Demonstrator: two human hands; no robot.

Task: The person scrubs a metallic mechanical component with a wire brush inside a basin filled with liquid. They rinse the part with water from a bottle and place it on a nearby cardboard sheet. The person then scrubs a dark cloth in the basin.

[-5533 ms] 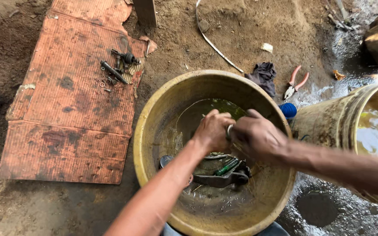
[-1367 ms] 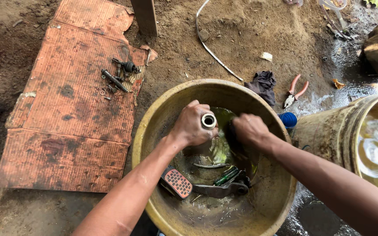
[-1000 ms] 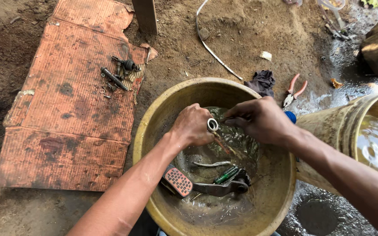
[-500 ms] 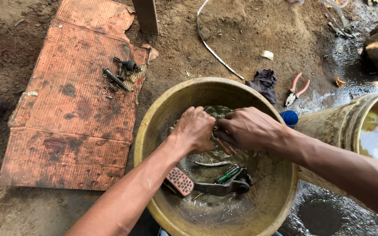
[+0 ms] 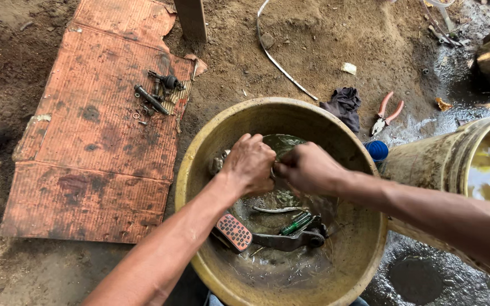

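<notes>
We see bare dirt ground (image 5: 324,51) (wet at the right) carrying a stained cardboard sheet (image 5: 97,141), a yellow basin (image 5: 199,170), a dark rag (image 5: 344,105), red-handled pliers (image 5: 387,113), a blue cap (image 5: 376,150) and a tilted bucket (image 5: 426,164).

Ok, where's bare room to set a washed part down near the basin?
Free: the lower cardboard sheet, below the bolts, left of the basin. Also dirt between basin rim and white strip. Crowded: basin bottom, by the pedal, and around the pliers.

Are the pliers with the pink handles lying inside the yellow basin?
No, the pliers lie on the dirt outside the basin, beside a dark rag.
</notes>
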